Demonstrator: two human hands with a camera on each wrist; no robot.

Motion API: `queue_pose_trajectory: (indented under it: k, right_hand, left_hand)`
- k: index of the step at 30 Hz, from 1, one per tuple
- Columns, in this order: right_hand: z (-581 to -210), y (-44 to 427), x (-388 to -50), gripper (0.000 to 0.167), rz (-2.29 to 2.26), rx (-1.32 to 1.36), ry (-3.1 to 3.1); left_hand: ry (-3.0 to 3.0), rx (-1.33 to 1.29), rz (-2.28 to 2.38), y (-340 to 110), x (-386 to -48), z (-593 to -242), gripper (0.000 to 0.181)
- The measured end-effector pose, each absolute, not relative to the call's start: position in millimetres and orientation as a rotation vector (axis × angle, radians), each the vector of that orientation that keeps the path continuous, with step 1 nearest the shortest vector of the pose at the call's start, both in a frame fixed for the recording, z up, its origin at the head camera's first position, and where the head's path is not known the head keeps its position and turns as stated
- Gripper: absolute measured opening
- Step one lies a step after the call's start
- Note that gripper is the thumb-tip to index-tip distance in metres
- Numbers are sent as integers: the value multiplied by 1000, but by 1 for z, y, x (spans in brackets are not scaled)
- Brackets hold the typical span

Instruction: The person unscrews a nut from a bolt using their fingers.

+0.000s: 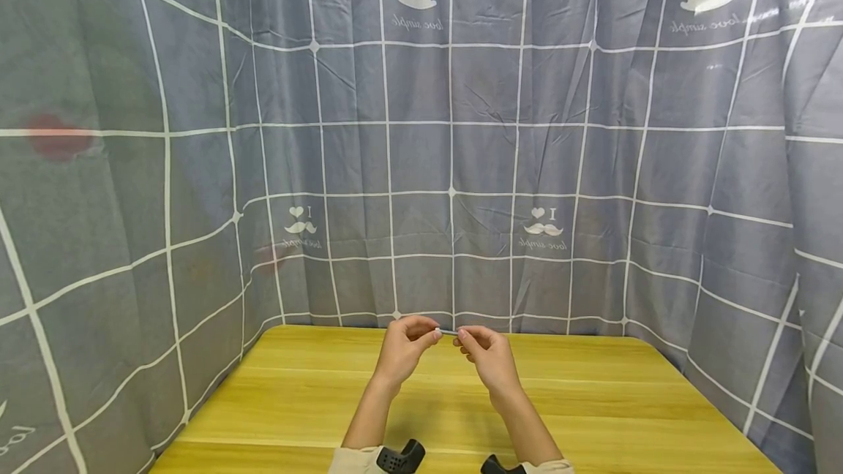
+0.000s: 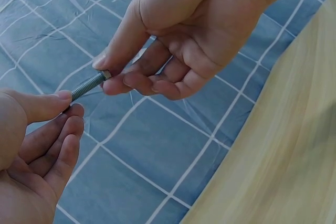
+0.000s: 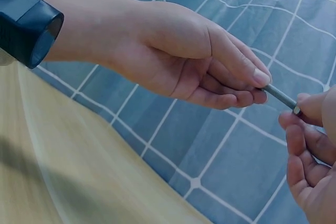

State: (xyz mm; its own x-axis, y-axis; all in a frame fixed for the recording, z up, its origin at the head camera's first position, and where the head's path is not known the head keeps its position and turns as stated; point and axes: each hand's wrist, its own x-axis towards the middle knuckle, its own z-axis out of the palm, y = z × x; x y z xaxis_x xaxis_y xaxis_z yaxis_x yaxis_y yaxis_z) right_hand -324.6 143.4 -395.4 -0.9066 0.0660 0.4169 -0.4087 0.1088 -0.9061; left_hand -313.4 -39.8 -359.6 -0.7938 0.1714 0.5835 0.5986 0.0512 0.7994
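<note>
A thin grey metal bolt (image 1: 449,332) is held in the air between two hands, over the far part of the table. My left hand (image 1: 400,355) pinches one end between thumb and fingertips. At the other end, thumb and index finger of my right hand (image 1: 494,363) grip it. In the left wrist view the threaded shank of the bolt (image 2: 89,86) shows, with a small hexagonal piece at the right hand's fingertips; whether this is a head or a nut I cannot tell. The right wrist view shows the bolt (image 3: 282,98) slanting down from left hand to right. Fingertips hide both ends.
Beneath the hands lies a yellow wood-grain table (image 1: 593,401). A grey curtain (image 1: 487,159) with white grid lines hangs behind it and along both sides. Black wrist devices sit at both sleeves, such as the left wrist camera (image 3: 31,27).
</note>
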Motion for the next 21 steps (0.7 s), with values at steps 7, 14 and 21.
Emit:
queue_pose_trajectory:
  k: [7, 14, 21]
  right_hand:
    - [-394, 143, -323, 26, 1907, 392, -1998]
    - [-394, 139, -322, 30, 1916, 356, -2015]
    - [-394, 141, -323, 24, 2022, 412, -1930]
  left_hand:
    - [-1995, -772, -1821, -39, -323, -366, 7]
    - [-2010, -776, -1796, -40, -314, -360, 7]
    - [-2007, -779, -1826, -40, -316, -362, 8]
